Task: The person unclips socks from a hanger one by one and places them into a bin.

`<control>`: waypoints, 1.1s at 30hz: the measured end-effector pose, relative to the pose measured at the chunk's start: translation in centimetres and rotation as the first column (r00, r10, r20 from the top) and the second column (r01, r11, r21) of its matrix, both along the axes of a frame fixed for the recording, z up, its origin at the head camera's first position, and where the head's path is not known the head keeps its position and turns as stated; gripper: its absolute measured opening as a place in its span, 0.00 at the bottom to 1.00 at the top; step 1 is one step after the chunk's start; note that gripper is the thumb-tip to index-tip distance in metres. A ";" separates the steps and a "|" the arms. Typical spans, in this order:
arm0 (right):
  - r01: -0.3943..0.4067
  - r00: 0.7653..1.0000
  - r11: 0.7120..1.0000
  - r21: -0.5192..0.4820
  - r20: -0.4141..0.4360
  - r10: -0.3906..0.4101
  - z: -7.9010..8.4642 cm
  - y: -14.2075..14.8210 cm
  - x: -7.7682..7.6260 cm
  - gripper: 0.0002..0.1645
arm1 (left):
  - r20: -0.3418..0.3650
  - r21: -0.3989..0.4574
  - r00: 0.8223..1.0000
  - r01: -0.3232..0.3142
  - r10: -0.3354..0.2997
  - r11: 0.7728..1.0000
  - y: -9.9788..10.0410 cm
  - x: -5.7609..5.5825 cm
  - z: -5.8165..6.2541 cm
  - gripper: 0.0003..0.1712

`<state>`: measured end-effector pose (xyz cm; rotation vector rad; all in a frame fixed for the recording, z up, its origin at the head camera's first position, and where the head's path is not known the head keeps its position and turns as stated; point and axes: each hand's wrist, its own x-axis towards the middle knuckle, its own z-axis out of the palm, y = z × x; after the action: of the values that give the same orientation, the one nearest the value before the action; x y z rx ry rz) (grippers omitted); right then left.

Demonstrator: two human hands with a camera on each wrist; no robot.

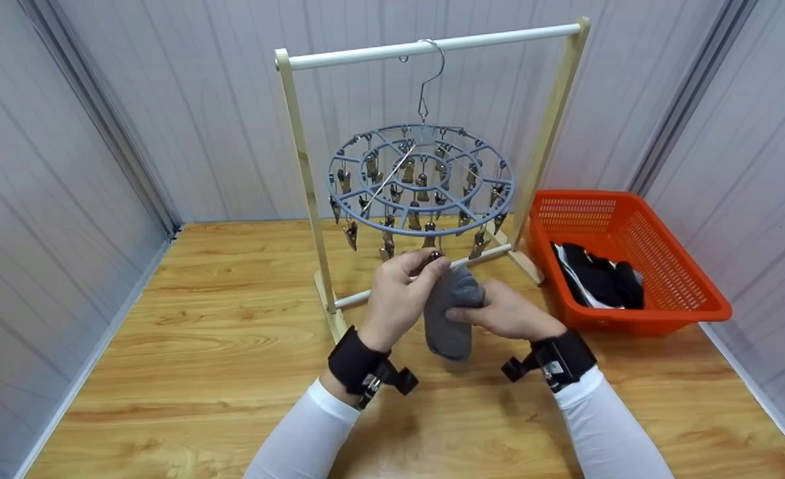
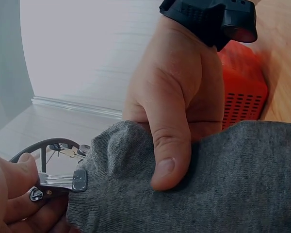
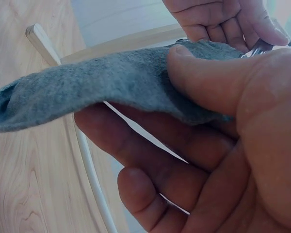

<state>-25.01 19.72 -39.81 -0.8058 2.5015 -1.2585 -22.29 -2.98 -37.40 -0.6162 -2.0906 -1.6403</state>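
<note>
A grey sock (image 1: 450,326) hangs below the front edge of the round blue-grey clip hanger (image 1: 421,179). My left hand (image 1: 399,293) pinches a metal clip (image 2: 58,181) between thumb and fingers, and the clip's tip lies on the sock's cuff in the left wrist view. My right hand (image 1: 509,311) holds the sock near its cuff, thumb on the near face and fingers behind it. In the right wrist view the sock's toe end (image 3: 19,104) sticks out past my fingers.
The hanger hooks onto the white top bar (image 1: 499,41) of a wooden stand (image 1: 303,166). Several metal clips dangle from its rings. An orange basket (image 1: 672,266) with black and white socks (image 1: 599,276) stands at the right.
</note>
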 end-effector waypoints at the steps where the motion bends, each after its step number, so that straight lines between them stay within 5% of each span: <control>1: -0.001 1.000 1.000 -0.002 -0.001 0.001 0.0 0.0 0.0 0.15 | -0.005 0.000 1.000 -0.001 0.001 1.000 0.0 0.0 0.0 0.13; 17: -0.010 0.999 1.000 0.000 -0.037 0.010 0.3 0.5 0.1 0.12 | -0.098 0.072 0.995 0.013 -0.006 0.997 0.1 -0.1 -0.2 0.08; 33: 0.022 0.998 0.988 0.154 -0.063 -0.012 2.3 3.3 0.1 0.13 | -0.140 0.053 0.990 0.004 0.003 0.999 -0.3 -0.1 -0.3 0.09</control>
<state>-24.93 23.04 -37.50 -0.7990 2.6212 -1.0436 -22.39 -3.24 -37.75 -0.6932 -1.9418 -1.5987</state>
